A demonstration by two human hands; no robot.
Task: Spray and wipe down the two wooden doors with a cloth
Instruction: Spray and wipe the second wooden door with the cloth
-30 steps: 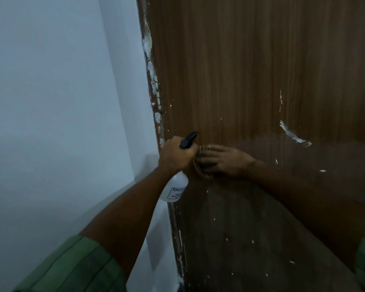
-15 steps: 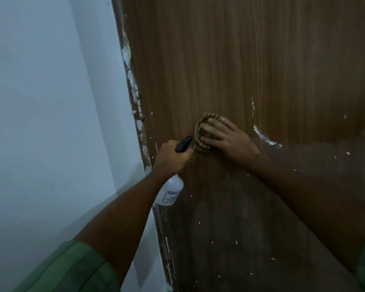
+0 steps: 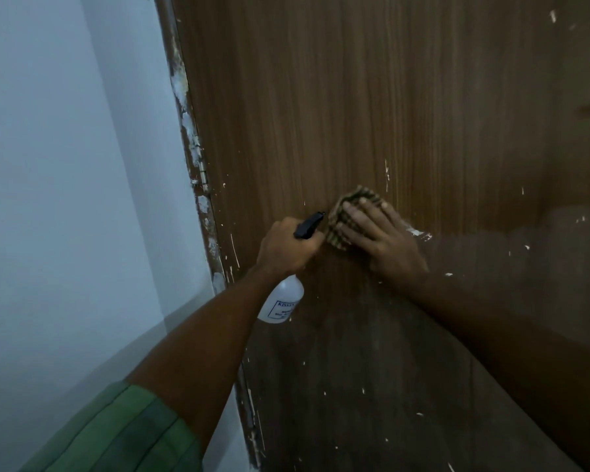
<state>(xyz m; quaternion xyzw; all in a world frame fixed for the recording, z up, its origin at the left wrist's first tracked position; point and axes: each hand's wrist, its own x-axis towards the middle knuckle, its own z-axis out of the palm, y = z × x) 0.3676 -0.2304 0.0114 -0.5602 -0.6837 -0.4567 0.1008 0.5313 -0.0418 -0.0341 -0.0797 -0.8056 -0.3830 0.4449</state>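
On the far left runs the pale wall [image 3: 65, 199], plain and bluish, meeting the door frame [image 3: 198, 185], whose brown edge is chipped and blotched with white paint. My green sleeve [image 3: 123, 434] shows at the near left, and my bare forearm reaches up from it toward the door. My left hand [image 3: 285, 247] is curled tight round the neck of the spray bottle [image 3: 281, 303], its black nozzle [image 3: 309, 225] poking out above my knuckles and pointing right, its white body with a printed label hanging below my wrist, just in front of the door's left edge. Just right of the nozzle is the checked cloth [image 3: 349, 206], bunched and pressed flat against the wooden door [image 3: 355, 97]. My right hand [image 3: 380, 235] lies on it with fingers straight and spread, pinning the cloth to the wood, the fabric showing past my fingertips at the top and left. The door fills the middle and right of the scene, brown grain running up and down, flecked with white paint spots; a longer white smear [image 3: 419, 233] sits just right of my right hand.
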